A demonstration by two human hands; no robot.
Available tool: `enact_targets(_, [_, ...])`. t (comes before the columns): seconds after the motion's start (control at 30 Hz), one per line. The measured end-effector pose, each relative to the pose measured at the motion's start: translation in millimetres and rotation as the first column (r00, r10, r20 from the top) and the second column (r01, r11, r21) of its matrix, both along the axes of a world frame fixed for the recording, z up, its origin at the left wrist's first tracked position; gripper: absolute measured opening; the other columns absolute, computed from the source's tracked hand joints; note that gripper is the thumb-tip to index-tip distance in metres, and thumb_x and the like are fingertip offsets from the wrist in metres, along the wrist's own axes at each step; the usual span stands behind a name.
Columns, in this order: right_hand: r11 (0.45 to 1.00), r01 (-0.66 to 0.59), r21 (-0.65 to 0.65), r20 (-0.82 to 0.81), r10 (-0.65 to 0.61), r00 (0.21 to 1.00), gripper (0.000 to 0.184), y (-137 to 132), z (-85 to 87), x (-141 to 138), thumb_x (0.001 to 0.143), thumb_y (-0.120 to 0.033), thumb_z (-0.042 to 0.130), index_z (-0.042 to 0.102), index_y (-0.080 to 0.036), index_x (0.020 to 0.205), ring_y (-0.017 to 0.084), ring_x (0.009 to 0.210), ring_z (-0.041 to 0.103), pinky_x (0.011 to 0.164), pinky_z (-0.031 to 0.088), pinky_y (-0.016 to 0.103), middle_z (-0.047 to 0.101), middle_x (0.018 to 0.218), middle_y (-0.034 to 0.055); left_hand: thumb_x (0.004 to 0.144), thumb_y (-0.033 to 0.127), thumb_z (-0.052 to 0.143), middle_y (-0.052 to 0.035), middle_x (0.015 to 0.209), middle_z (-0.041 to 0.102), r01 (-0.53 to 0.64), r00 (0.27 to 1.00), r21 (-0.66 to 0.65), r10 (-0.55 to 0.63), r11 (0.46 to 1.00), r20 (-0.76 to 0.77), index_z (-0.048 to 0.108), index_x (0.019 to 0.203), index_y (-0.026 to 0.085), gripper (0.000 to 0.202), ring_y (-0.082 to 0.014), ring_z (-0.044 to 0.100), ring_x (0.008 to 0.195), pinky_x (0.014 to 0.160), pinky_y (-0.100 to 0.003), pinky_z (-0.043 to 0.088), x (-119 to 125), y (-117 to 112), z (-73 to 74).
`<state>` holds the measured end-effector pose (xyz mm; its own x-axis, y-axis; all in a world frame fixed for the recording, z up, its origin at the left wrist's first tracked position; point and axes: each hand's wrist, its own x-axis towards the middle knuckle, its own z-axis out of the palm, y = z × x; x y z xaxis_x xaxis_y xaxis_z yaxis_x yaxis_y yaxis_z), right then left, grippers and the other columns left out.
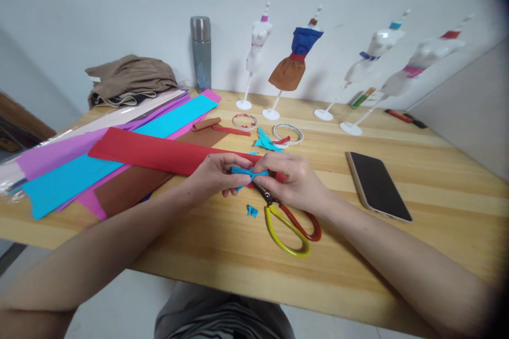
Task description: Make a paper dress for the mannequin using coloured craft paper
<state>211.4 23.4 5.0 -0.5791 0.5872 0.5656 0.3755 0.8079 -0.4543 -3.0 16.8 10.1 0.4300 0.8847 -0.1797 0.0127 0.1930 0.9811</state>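
Note:
Between my two hands is a small gathered piece of blue crepe paper (242,171), pinched at its middle like a bow. My left hand (217,174) is closed on its left side. Fingers and thumb of my right hand (292,177) pinch its right side. Under my right hand lie scissors (288,230) with one yellow and one red handle; their blades are partly hidden by the hands. A small blue paper scrap (252,211) sits left of the handles. The long red paper strip (159,151) runs behind my hands.
Purple, blue and brown paper strips (63,183) overlap at left. Tape rings (288,134) and scraps lie behind my hands. Several small mannequins (298,55) stand along the wall, one dressed. A phone (379,185) is at right, a thermos (201,55) and folded cloth (133,77) back left.

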Motion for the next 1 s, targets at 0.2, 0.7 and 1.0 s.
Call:
enact_targets(0.2, [1.0,-0.007,-0.006,-0.006,0.007,1.0,0.012,-0.3,2.2,0.3,0.096,-0.023,0.065,0.067,-0.02,0.084,0.014,0.065,0.059,0.062,0.048,0.028,0.068,0.074,0.0021,0.067,0.031,0.086,0.0048,0.054,0.064,-0.045,0.999,0.044,0.045,0.998,0.002,0.074,0.097,0.014,0.037,-0.0077,0.054,0.046,0.045,-0.018,0.039,-1.8,1.6,-0.8])
enact_targets(0.7, [0.993,0.073,-0.097,-0.044,-0.077,0.996,0.01,2.3,0.6,3.2,0.093,-0.021,0.065,0.069,-0.023,0.084,0.017,0.071,0.066,0.067,0.054,0.032,0.072,0.077,0.0021,0.066,0.042,0.09,0.0035,0.057,0.063,0.01,1.0,0.052,-0.011,0.999,0.019,0.075,0.108,0.013,0.053,-0.0095,0.058,0.05,0.045,-0.019,0.041,-3.9,3.6,-5.8])
enact_targets(1.0, [0.976,0.026,0.215,0.017,-0.03,0.999,0.012,1.0,-4.9,5.6,0.101,-0.022,0.058,0.07,-0.023,0.097,0.019,0.085,0.071,0.075,0.058,0.033,0.074,0.093,0.007,0.075,0.074,0.072,-0.0095,0.078,0.075,0.197,0.968,-0.32,-0.132,0.927,0.213,0.07,0.081,0.013,0.062,-0.0147,0.067,0.051,0.042,-0.023,0.048,-3.0,10.1,-10.9])
